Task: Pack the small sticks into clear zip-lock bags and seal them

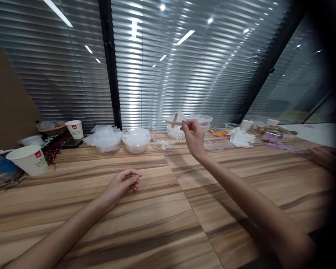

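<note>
My right hand (194, 138) is raised over the back of the table, thumb and fingers pinching a thin light-brown stick (173, 123). The stick points left, above a clear bowl (176, 133) with whitish film in it; I cannot tell whether they touch. My left hand (124, 185) rests on the wooden table (145, 220), fingers curled in and thumb against them, with nothing visible in it. Left of the raised hand stand a small clear cup (163, 144), a round bowl (136, 144) and a bowl covered by crumpled plastic (108, 142).
At left are two paper cups (30, 160) (74, 129), a dark phone (71, 143) and crumpled clear plastic (4, 172). To the right lie a clear lid (216, 144), white tissue (242, 137) and purple-white wrapping (278, 144). Another person's hand (324, 155) rests at far right. Blinds back the table.
</note>
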{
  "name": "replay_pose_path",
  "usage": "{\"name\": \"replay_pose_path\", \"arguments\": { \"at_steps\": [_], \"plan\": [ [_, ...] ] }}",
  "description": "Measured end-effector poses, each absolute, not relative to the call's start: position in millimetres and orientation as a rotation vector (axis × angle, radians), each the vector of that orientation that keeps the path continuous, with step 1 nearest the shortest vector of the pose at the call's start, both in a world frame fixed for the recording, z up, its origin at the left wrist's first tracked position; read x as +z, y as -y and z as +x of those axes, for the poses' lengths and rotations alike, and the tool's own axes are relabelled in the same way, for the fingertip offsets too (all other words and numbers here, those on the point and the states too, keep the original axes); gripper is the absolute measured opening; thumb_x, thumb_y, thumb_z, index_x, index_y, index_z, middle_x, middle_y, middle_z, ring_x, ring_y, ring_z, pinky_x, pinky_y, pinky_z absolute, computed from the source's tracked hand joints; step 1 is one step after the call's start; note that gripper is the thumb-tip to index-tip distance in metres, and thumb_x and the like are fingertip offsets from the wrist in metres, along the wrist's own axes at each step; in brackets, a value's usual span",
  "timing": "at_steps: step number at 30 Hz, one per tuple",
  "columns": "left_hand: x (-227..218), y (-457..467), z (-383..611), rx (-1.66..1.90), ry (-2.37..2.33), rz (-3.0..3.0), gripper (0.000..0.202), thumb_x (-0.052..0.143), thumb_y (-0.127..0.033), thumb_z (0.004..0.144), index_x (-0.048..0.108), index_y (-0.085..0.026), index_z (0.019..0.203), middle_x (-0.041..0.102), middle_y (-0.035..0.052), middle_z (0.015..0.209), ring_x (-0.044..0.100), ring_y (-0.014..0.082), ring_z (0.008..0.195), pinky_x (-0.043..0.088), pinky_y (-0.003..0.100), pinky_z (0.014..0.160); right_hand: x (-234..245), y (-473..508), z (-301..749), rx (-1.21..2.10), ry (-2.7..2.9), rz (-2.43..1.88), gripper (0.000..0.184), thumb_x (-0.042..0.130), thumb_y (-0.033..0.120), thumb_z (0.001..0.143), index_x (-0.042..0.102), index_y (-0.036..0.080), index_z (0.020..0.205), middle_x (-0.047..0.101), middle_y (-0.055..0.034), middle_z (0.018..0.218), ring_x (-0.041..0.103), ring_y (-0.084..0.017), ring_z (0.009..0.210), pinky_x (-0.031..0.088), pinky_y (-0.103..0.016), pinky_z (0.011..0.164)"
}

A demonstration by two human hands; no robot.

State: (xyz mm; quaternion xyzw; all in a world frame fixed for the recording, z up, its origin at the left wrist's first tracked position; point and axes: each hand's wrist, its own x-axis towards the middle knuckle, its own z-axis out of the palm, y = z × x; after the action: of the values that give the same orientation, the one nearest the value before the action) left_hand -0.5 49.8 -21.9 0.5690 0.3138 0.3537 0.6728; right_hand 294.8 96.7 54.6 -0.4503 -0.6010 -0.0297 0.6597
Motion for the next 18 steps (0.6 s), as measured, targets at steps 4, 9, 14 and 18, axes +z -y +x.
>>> {"name": "replay_pose_path", "arguments": {
  "at_steps": [4,9,14,18],
  "plan": [
    [-21.3,-50.0,0.2,0.801,-0.716,1.284,0.018,0.06,-0.029,0.077,0.06,-0.015,0.089,0.054,0.0006,0.07,0.051,0.0103,0.063,0.038,0.023,0.06,49.2,-125.6,310.9,-0.269,1.523,-1.288,0.024,0.041,0.035,0.088,0.057,0.019,0.098,0.063,-0.006,0.084,0.057,-0.02,0.079,0.04,-0.031,0.071],
    [-19.9,-49.0,0.5,0.799,-0.721,1.29,0.018,0.06,-0.028,0.077,0.06,-0.015,0.089,0.054,0.0006,0.071,0.051,0.0108,0.064,0.039,0.024,0.061,31.8,-129.6,296.5,-0.237,1.848,-1.547,0.038,0.04,0.036,0.089,0.047,0.018,0.122,0.065,-0.0083,0.085,0.058,-0.022,0.074,0.038,-0.03,0.064],
    [-20.5,-48.3,0.1,0.795,-0.713,1.319,0.017,0.057,-0.026,0.079,0.058,-0.013,0.091,0.055,0.0014,0.07,0.051,0.0108,0.064,0.038,0.023,0.061,29.3,-124.0,258.6,-0.23,2.035,-1.484,0.03,0.04,0.028,0.089,0.055,0.016,0.112,0.064,-0.0112,0.097,0.056,-0.024,0.088,0.038,-0.031,0.073],
    [-20.6,-48.3,-0.5,0.788,-0.708,1.332,0.017,0.055,-0.025,0.081,0.057,-0.013,0.091,0.054,0.0015,0.072,0.051,0.0105,0.064,0.038,0.024,0.063,29.9,-131.4,235.0,-0.211,2.084,-1.445,0.025,0.042,0.023,0.088,0.06,0.017,0.104,0.064,-0.0099,0.098,0.055,-0.023,0.092,0.037,-0.031,0.077]
  ]
}}
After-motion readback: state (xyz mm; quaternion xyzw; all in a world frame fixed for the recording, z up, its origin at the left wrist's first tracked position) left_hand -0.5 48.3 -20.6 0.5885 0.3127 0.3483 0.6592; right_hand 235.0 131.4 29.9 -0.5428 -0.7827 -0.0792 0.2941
